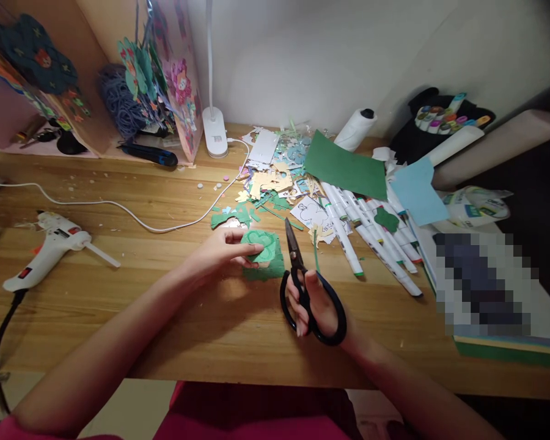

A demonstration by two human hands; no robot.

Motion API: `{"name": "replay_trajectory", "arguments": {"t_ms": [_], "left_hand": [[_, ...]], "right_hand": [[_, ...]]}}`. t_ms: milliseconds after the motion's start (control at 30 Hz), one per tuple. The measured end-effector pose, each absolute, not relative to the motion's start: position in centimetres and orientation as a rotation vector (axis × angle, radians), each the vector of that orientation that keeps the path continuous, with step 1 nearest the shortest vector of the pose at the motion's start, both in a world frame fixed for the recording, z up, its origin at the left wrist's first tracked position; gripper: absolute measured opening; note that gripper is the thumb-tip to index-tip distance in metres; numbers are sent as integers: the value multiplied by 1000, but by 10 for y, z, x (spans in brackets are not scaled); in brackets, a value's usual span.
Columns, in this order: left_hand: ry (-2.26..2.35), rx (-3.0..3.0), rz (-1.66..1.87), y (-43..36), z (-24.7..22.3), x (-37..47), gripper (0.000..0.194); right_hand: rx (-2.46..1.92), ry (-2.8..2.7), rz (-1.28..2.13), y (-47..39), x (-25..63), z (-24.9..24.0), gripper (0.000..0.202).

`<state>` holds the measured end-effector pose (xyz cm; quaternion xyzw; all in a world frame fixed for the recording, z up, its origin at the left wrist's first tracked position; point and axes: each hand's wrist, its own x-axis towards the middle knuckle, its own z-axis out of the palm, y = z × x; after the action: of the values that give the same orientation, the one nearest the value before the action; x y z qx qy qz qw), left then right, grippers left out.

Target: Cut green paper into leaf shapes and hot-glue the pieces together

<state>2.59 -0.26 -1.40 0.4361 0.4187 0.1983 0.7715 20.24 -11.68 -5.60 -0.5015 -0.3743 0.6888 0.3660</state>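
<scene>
A pale, plain wall (266, 55) rises behind the wooden tabletop (174, 330), brightest around the middle and dimming to grey toward the upper right, where the corner of the view falls nearly black. The tabletop shows long, warm brown grain running across, with a straight front edge. At the back left, a shelf (96, 36) with pinkish-orange panels stands on it, divided into upright compartments. Beside the shelf, a white stand (216, 137) sends a thin stem up out of view. Below the front edge, a patch of light beige floor (123, 406) shows; farther right, the space underneath is dark.
</scene>
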Motion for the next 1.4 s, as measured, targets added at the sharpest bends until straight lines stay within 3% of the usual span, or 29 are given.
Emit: {"name": "replay_trajectory", "arguments": {"t_ms": [133, 267, 333, 433, 600, 867, 1067, 1233, 1300, 1400], "left_hand": [[940, 1014, 591, 4, -9, 21, 19], [1006, 908, 824, 21, -7, 6, 19], [1044, 796, 954, 32, -5, -2, 16], [1054, 649, 1089, 44, 0, -14, 12], [1105, 543, 1201, 55, 8, -28, 7], [1038, 572, 1289, 56, 12, -34, 11], [965, 909, 1184, 45, 8, -26, 19], [864, 1242, 804, 30, 11, -19, 28], [791, 1311, 608, 22, 11, -12, 30], [700, 1294, 390, 7, 6, 1, 28]], "right_hand": [[-1451, -1000, 1532, -105, 211, -39, 50], [-1678, -1428, 1109, -97, 218, -25, 26], [-1632, -1601, 1058, -94, 217, -22, 19], [-1579, -1833, 1010, -88, 211, -23, 14], [-1626, -2244, 527, -68, 198, -29, 9], [-1670, -2238, 202, -21, 197, -45, 9], [-1893, -1905, 23, 35, 226, -38, 8], [-1996, -1605, 4, 20, 260, -10, 23], [-1983, -1576, 97, -2, 271, -4, 33], [-1887, -1444, 564, -34, 277, -5, 43]]}}
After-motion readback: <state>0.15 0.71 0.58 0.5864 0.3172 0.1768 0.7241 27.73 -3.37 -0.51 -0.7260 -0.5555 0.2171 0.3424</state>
